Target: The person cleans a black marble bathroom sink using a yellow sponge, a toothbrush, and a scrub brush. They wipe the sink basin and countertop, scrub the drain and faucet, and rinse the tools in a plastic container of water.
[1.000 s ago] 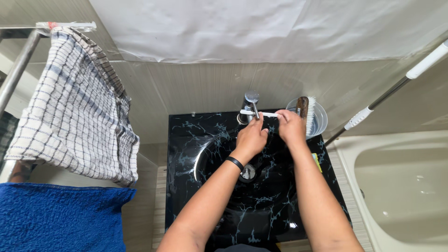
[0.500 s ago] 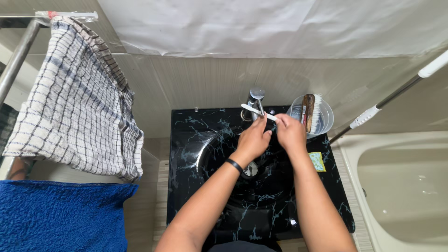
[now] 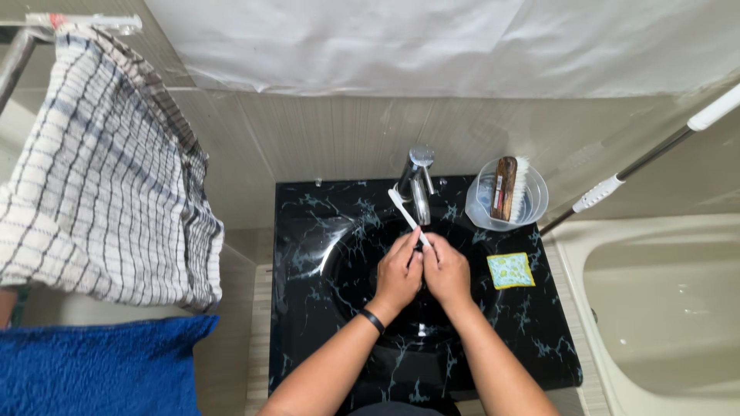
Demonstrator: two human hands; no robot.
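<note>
My left hand (image 3: 398, 272) and my right hand (image 3: 447, 268) are pressed together over the bowl of a black marbled sink (image 3: 308, 254), just below the chrome tap (image 3: 418, 179). Both hands grip a white toothbrush (image 3: 404, 214), whose head points up and to the left past the tap. A black band sits on my left wrist. The lower end of the toothbrush is hidden between my fingers.
A clear plastic cup (image 3: 482, 206) with a wooden brush (image 3: 506, 188) stands at the sink's back right. A small yellow sponge (image 3: 510, 270) lies right of the bowl. A checked towel (image 3: 100, 185) hangs at left above a blue towel (image 3: 92, 366). A white bathtub (image 3: 663, 308) and a white-handled pole (image 3: 655, 158) are at right.
My hands have come down from the tap and cup area to over the bowl, bringing the white toothbrush along. The view has tilted slightly.
</note>
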